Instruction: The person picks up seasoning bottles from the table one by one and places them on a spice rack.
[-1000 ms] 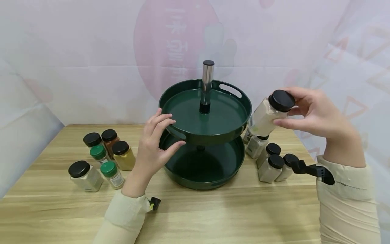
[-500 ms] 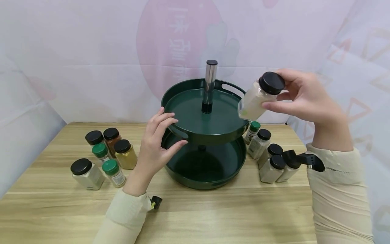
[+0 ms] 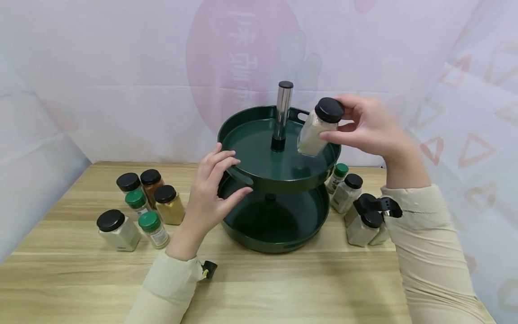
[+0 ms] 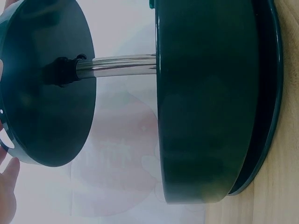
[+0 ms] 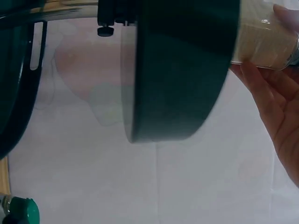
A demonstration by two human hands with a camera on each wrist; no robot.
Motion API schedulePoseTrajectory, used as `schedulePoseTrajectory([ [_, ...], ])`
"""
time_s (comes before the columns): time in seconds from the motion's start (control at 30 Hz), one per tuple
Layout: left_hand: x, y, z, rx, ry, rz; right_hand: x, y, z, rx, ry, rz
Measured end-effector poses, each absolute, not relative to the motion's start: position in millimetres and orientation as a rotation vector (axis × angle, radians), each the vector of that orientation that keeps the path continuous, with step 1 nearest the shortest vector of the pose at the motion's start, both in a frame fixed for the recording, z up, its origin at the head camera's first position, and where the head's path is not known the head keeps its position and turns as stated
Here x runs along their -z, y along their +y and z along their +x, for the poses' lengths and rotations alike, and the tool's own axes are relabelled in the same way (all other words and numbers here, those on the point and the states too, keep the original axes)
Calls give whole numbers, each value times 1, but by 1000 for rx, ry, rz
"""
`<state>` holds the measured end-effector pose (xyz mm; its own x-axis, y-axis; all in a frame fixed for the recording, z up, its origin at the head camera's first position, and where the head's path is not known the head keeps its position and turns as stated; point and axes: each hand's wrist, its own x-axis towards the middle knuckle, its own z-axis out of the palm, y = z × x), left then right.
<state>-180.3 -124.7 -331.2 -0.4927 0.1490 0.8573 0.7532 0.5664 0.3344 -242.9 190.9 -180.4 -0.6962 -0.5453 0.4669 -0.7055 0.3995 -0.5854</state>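
A dark green two-tier round tray (image 3: pixel 243 135) with a steel centre post (image 3: pixel 283 108) stands mid-table. My left hand (image 3: pixel 206 198) holds the upper tier's left front rim, fingers over the edge and thumb against the outer wall below a handle slot. My right hand (image 3: pixel 364 126) grips a clear spice jar (image 3: pixel 315 135) with a black lid and pale powder, thumb in front. In the head view the jar hangs tilted over the upper tier's right side. The right wrist view shows the jar's base (image 5: pixel 261 51) beyond the tier's wall, partly hidden.
Left of the tray stand several spice jars, among them a yellow one (image 3: pixel 171 211), a green-lidded one (image 3: pixel 155 231) and a wide black-lidded one (image 3: pixel 121 236). More jars (image 3: pixel 346 198) stand at the right, partly covered by the right wrist camera. A white printed cloth (image 3: pixel 141 112) hangs behind.
My right hand has carried the spice jar leftward from beside the tray to above the upper tier. The left hand keeps its place on the rim.
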Motion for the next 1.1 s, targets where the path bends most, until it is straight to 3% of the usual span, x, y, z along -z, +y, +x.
schedulePoseTrajectory([
  [1.1,337,-116,-181,923,-1955,-739,203,175,-275,-1116,-2605,1040],
])
